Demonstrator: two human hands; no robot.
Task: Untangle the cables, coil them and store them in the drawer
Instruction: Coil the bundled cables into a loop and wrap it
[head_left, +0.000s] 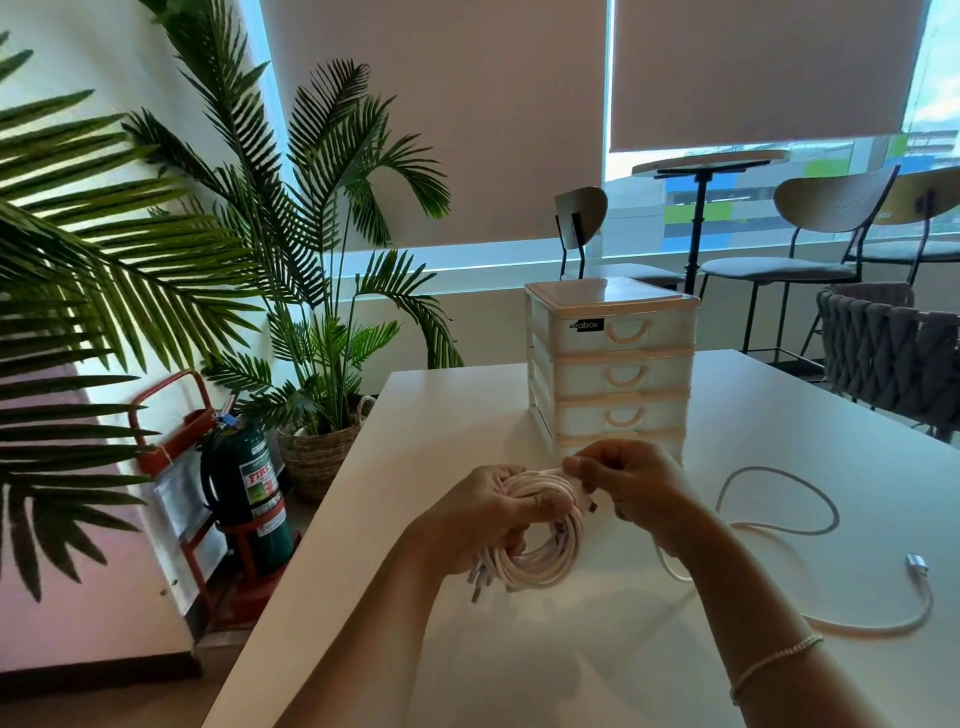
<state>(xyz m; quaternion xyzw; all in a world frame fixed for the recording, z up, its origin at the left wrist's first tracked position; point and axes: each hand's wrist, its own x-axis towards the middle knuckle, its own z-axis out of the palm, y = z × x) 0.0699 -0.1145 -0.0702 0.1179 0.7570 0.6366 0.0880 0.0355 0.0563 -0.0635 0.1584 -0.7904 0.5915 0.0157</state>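
Note:
A coil of white cables (540, 558) hangs above the white table (571, 665), with several connector ends poking out at its lower left. My left hand (480, 519) grips the coil's left side, thumb across the strands. My right hand (631, 486) pinches a cable at the coil's top right. A loose white cable (826, 525) with a silver plug lies in loops on the table to the right. Behind my hands stands a white drawer unit (613, 364) with beige handles; its visible drawers are closed and the lowest is partly hidden by my hands.
Palm plants (311, 234) and a fire extinguisher (252, 488) stand on the floor left of the table. A woven chair (893, 353) sits at the table's far right edge. More chairs and a round table (711, 161) stand by the window.

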